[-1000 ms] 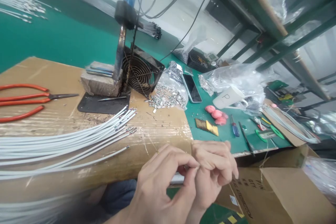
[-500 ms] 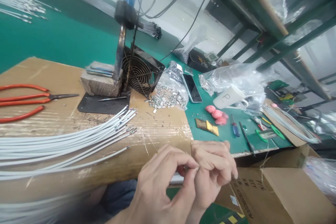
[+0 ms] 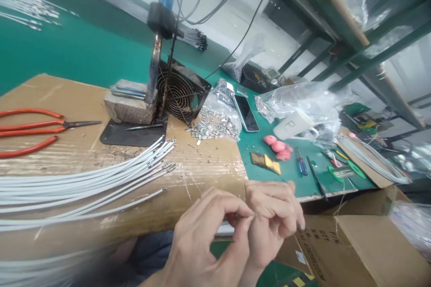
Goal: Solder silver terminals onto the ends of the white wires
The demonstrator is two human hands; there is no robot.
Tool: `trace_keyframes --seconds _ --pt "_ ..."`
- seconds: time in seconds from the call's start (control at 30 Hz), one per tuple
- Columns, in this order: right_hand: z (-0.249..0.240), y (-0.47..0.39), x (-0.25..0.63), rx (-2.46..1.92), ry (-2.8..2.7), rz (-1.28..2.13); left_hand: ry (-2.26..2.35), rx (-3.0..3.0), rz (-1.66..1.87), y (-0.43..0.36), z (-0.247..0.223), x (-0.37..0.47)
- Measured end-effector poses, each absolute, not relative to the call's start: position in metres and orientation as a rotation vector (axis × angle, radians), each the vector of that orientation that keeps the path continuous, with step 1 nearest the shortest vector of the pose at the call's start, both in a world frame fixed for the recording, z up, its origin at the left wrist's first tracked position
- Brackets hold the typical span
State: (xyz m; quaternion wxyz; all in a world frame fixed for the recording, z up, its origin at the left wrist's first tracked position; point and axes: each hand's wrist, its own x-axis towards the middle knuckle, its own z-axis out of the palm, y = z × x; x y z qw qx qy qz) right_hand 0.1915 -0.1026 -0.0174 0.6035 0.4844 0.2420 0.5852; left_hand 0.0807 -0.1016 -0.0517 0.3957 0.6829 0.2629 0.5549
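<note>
My left hand (image 3: 205, 228) is closed, its thumb and index fingertip pinched together against the side of my right hand (image 3: 271, 215). Whatever lies in that pinch is too small or too hidden to name. My right hand is closed too, with its fingers curled, and its grip is covered. Both are held in front of the cardboard-covered bench edge. To their left lies a bundle of white cables (image 3: 101, 184) with stripped or metal-tipped ends. Beyond them is a pile of small metal connectors (image 3: 213, 125) on a plastic bag.
A soldering iron (image 3: 161, 18) hangs tip-down at a block (image 3: 128, 107), beside a black fan (image 3: 178, 92). Orange-handled pliers (image 3: 40, 128) lie left. Rightward are a phone (image 3: 246, 113), a white mug (image 3: 293, 124), a sponge (image 3: 266, 163), a screwdriver (image 3: 301, 163) and an open carton (image 3: 380, 246).
My left hand has shifted very slightly to the left, its fingertips still pinched by my right hand. Nothing else has visibly moved.
</note>
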Motion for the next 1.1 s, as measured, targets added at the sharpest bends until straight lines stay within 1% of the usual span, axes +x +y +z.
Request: trace_keyframes --seconds 0.2,0.4,0.47,0.57,0.7,0.77,0.9,1.1 --pt "-0.017 -0.105 0.192 1.141 0.575 1.348 0.705 1.673 1.391 -0.102 -0.052 0.08" --pt "-0.017 -0.103 0.192 1.281 0.687 1.295 0.8 1.405 1.298 -0.104 -0.053 0.086" --pt "-0.017 -0.102 0.19 1.424 0.748 1.243 0.778 1.269 1.265 -0.103 -0.054 0.088" --pt "-0.016 -0.101 0.19 1.749 0.897 1.136 0.653 1.026 1.158 -0.097 -0.052 0.088" --pt "-0.008 -0.108 0.202 2.283 1.282 0.941 0.59 0.717 0.839 -0.092 -0.042 0.08" --pt "-0.002 -0.113 0.211 2.51 1.528 0.792 0.594 0.609 0.743 -0.092 -0.037 0.076" --pt "0.003 -0.119 0.224 2.85 1.878 0.523 0.567 0.54 0.713 -0.094 -0.034 0.073" --pt "-0.009 -0.12 0.231 3.116 2.11 0.325 0.547 0.523 0.714 -0.095 -0.035 0.074"
